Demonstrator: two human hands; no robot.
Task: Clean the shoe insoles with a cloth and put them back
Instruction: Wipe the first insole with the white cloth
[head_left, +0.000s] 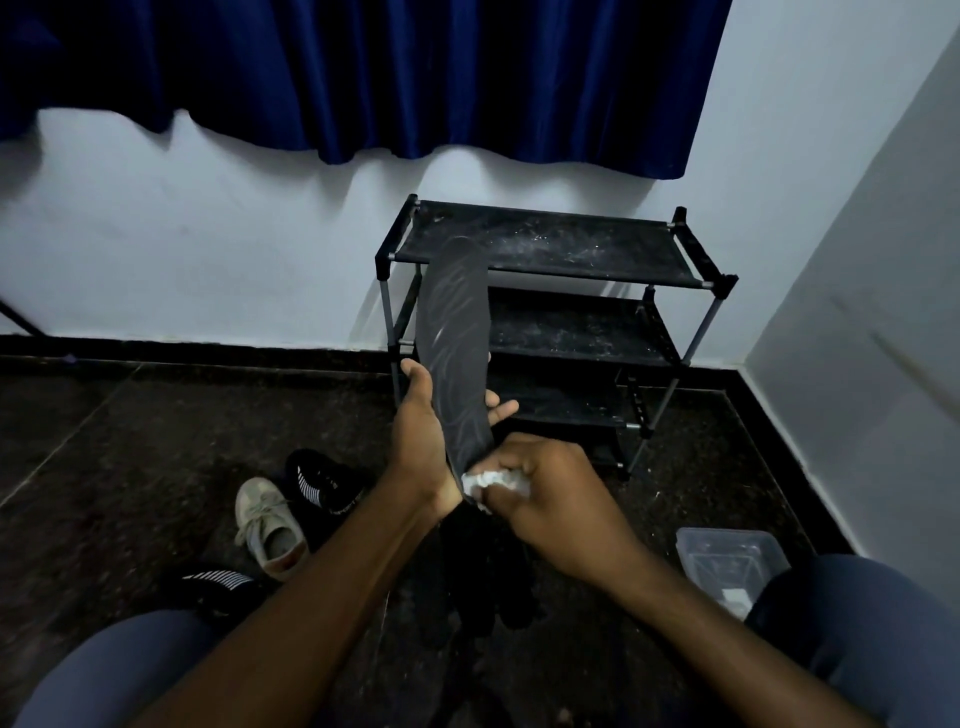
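Before rack, insole upright, toe up

The shoe rack has matt black fabric shelves flecked with pale dust, dull grey tubes that look like metal, and black plastic joints. In front of it, the insole is matt black with faint pale streaks, and the cloth is white and crumpled. To the rack's front right, the box is clear plastic. The floor under the rack is dark, speckled and faintly glossy.
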